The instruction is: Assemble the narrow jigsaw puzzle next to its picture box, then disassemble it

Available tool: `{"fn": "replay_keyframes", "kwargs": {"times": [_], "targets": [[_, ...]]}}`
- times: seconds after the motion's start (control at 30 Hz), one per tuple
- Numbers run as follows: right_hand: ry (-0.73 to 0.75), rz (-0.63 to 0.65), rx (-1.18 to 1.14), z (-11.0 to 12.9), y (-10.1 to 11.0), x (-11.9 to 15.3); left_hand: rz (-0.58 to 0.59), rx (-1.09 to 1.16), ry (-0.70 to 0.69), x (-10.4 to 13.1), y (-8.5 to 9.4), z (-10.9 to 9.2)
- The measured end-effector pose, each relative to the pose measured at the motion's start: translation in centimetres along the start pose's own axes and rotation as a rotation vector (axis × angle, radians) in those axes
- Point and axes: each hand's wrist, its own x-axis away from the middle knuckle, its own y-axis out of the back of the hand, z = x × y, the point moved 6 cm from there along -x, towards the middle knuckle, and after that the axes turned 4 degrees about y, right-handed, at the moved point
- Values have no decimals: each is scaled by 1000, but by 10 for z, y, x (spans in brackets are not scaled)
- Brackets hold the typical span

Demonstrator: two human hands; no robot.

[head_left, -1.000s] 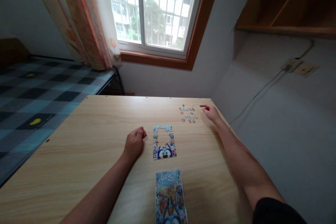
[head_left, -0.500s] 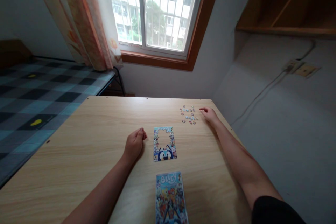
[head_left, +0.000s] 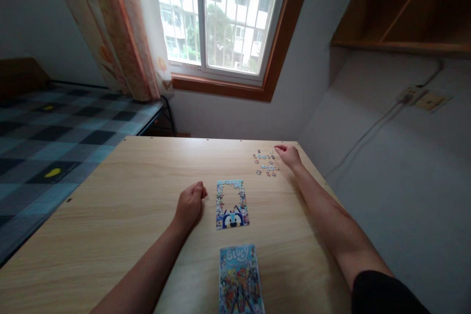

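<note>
The left hand rests on the table with its fingers curled closed and nothing visible in them, just beside the partly assembled puzzle, whose middle is open, with the box lying nearer the person. Farther right, the work looks to be at picking among the loose pieces, which calls for a light pinch; the right hand is at their edge, fingers bent nearly together, though whether they grip a piece I cannot tell.

Left hand curled shut; right arm reaching out, fingers bent.
</note>
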Motion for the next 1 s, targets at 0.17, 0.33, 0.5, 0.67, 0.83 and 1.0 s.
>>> {"fn": "replay_keyframes", "kwargs": {"times": [0.17,0.33,0.5,0.67,0.83,1.0], "targets": [[12,77,194,19,-8,-15,3,10,7,0,0,2],[11,215,381,43,-28,-32,2,21,3,0,0,2],[-82,312,495,59,-54,-44,-14,12,0,1,0,1],[-154,361,518,68,-74,-49,-17,17,-1,3,-2,-1],[-180,402,468,69,-76,-49,-5,4,-4,3,-4,1],[-113,400,353,80,-56,-41,78,-179,-84,6,-10,-7]]}}
